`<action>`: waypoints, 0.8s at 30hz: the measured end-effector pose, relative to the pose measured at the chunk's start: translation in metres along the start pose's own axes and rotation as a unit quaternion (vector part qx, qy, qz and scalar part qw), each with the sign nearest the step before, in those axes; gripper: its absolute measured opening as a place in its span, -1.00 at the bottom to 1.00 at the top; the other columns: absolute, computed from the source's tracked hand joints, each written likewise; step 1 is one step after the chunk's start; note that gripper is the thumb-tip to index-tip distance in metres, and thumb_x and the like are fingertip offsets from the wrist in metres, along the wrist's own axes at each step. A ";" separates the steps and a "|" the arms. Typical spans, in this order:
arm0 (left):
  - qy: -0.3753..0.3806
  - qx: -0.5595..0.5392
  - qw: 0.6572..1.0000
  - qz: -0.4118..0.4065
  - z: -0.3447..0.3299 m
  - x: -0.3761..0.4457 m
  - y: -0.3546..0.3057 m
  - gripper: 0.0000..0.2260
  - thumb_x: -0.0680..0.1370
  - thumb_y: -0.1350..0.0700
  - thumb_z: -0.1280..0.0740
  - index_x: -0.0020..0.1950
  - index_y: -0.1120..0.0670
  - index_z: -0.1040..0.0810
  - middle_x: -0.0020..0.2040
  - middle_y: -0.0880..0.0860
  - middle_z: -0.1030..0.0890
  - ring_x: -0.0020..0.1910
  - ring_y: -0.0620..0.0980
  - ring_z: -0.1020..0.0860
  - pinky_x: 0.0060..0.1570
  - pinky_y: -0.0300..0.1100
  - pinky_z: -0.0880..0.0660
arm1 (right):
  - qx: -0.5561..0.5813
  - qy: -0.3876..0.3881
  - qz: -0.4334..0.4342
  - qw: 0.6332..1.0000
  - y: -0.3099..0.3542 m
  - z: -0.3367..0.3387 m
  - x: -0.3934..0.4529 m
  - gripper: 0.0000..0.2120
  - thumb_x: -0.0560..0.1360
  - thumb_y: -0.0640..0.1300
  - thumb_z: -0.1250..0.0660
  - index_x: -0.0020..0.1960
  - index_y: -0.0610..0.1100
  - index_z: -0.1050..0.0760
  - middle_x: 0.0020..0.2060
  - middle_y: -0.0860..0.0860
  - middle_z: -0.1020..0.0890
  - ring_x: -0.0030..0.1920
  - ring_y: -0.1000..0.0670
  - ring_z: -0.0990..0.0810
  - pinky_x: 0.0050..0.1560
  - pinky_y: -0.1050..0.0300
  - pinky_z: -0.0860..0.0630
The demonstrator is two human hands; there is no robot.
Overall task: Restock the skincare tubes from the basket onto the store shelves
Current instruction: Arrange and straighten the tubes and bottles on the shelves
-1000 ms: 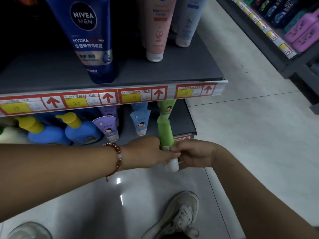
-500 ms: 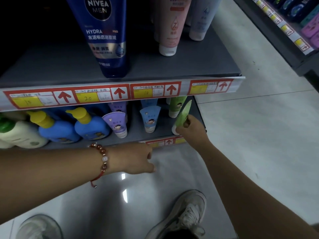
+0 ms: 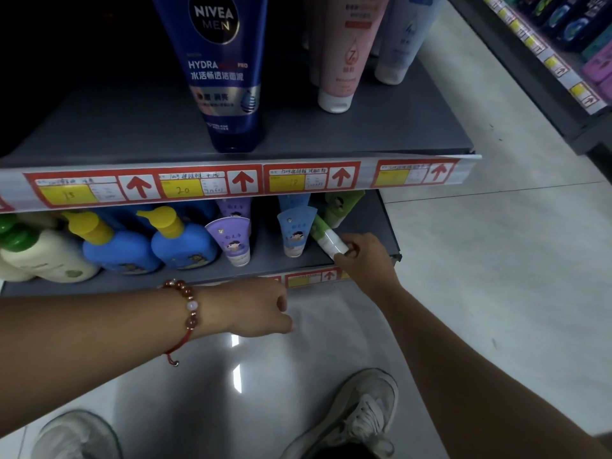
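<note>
My right hand (image 3: pixel 366 260) grips the white cap end of a green skincare tube (image 3: pixel 326 236), which lies tilted on the lower shelf (image 3: pixel 261 263) with its green end pointing back and left. It sits between a blue tube (image 3: pixel 294 233) and another green tube (image 3: pixel 339 207) standing further back. My left hand (image 3: pixel 261 308), with a bead bracelet on the wrist, hovers in front of the lower shelf edge and holds nothing, fingers loosely curled. The basket is out of view.
Purple tubes (image 3: pixel 231 238), blue pump bottles (image 3: pixel 180 241) and a cream bottle (image 3: pixel 43 256) fill the lower shelf to the left. The upper shelf (image 3: pixel 364 137) carries a big blue Nivea tube (image 3: pixel 222 71) and a pink tube (image 3: pixel 344 61). Another shelf unit (image 3: pixel 563 61) stands at right. My shoes are on the floor below.
Both hands held the green tube a second ago. My left hand let go and dropped back; my right hand carried the tube onto the lower shelf and tipped it leftward.
</note>
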State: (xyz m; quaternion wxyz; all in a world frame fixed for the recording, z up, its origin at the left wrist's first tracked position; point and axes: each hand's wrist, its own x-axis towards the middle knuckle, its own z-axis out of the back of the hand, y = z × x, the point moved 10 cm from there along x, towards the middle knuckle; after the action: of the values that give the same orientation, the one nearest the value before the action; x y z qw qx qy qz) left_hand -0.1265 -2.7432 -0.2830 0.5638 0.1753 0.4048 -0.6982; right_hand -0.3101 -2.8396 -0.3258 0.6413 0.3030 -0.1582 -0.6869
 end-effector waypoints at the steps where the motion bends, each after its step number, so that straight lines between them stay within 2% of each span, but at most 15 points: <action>1: 0.002 -0.001 1.000 0.001 -0.001 0.000 0.001 -0.69 0.52 -0.17 -0.33 0.13 0.01 -0.53 -0.20 -0.12 -0.47 -0.14 -0.07 -0.48 -0.22 -0.23 -0.39 | -0.007 -0.002 -0.004 1.000 -0.002 0.000 0.000 -0.68 0.41 -0.04 -0.43 0.15 -0.07 -0.58 -0.06 -0.09 -0.60 -0.21 0.02 -0.55 -0.36 0.33 -0.28; 3: 0.003 -0.002 1.000 0.001 -0.001 0.002 0.002 -0.70 0.52 -0.16 -0.33 0.07 0.04 -0.54 -0.13 -0.05 -0.54 -0.13 -0.04 -0.51 -0.14 -0.19 -0.44 | -0.027 -0.014 -0.009 0.999 -0.001 0.000 0.001 -0.67 0.42 -0.01 -0.43 0.15 -0.08 -0.55 -0.03 -0.03 -0.56 -0.15 0.02 -0.54 -0.29 0.26 -0.33; 6: 0.001 -0.007 1.000 0.007 0.001 0.002 0.002 -0.66 0.52 -0.14 -0.33 0.14 0.07 -0.58 -0.04 0.01 -0.60 -0.08 -0.03 -0.54 0.00 -0.13 -0.51 | -0.094 -0.046 0.019 0.994 0.014 0.000 0.006 -0.56 0.38 0.11 -0.47 0.15 -0.09 -0.53 -0.02 -0.03 -0.52 -0.01 -0.05 -0.50 -0.08 0.12 -0.41; 9: -0.002 -0.015 1.000 0.006 0.002 0.003 -0.001 -0.66 0.53 -0.12 -0.33 0.14 0.10 -0.59 0.05 0.08 -0.64 -0.09 -0.02 -0.54 0.02 -0.11 -0.52 | -0.141 -0.015 0.010 0.990 0.018 -0.009 0.014 -0.56 0.37 0.12 -0.48 0.13 -0.11 -0.54 0.00 -0.07 -0.59 0.04 -0.11 -0.54 -0.04 0.09 -0.43; 12: -0.001 -0.033 0.999 0.006 0.005 0.005 -0.006 -0.70 0.53 -0.11 -0.33 0.14 0.06 -0.59 0.03 0.01 -0.63 -0.01 -0.03 -0.57 0.03 -0.15 -0.52 | -0.089 0.047 -0.039 0.994 0.010 -0.002 0.010 -0.67 0.40 0.05 -0.47 0.07 -0.12 -0.57 -0.10 -0.06 -0.63 -0.04 -0.10 -0.60 -0.15 0.15 -0.40; 14: -0.010 -0.051 0.999 0.002 0.009 0.009 -0.011 -0.73 0.52 -0.10 -0.34 0.10 0.03 -0.61 -0.03 -0.03 -0.62 -0.06 -0.06 -0.57 -0.02 -0.19 -0.51 | -0.040 0.096 -0.080 0.991 -0.002 0.006 0.001 -0.67 0.41 0.01 -0.49 0.07 -0.16 -0.58 -0.15 -0.05 -0.61 -0.12 -0.06 -0.58 -0.18 0.17 -0.38; 17: -0.014 -0.070 0.997 0.001 0.013 0.017 -0.018 -0.74 0.50 -0.07 -0.34 0.05 0.08 -0.63 0.01 0.06 -0.67 0.01 0.02 -0.62 0.02 -0.11 -0.56 | 0.063 0.162 -0.139 0.975 -0.018 0.014 -0.017 -0.64 0.39 -0.09 -0.53 0.13 -0.21 -0.61 -0.08 -0.11 -0.66 -0.12 -0.02 -0.58 -0.12 0.17 -0.45; 20: -0.015 -0.062 0.998 -0.008 0.017 0.024 -0.027 -0.73 0.50 -0.05 -0.34 0.04 0.11 -0.64 0.02 0.09 -0.67 0.03 0.05 -0.62 0.02 -0.06 -0.57 | 0.107 0.211 -0.169 0.957 -0.026 0.015 -0.037 -0.67 0.39 -0.18 -0.52 0.13 -0.19 -0.59 -0.06 -0.11 -0.66 -0.10 -0.01 -0.57 -0.13 0.19 -0.47; 24: -0.051 -0.051 0.997 -0.015 0.025 0.031 -0.028 -0.76 0.51 -0.11 -0.33 0.03 0.02 -0.59 0.01 0.01 -0.62 0.00 -0.01 -0.58 0.05 -0.07 -0.57 | 0.189 0.195 -0.140 0.952 -0.033 0.012 -0.052 -0.67 0.37 -0.25 -0.53 0.12 -0.14 -0.59 -0.02 -0.09 -0.70 0.03 -0.08 -0.66 0.13 0.03 -0.58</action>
State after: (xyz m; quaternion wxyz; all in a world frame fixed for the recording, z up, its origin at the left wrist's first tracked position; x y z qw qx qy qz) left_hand -0.1568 -2.7810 -0.2792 0.5810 0.1044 0.4133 -0.6933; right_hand -0.3438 -2.7865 -0.3253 0.4880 0.5660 -0.1131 -0.6547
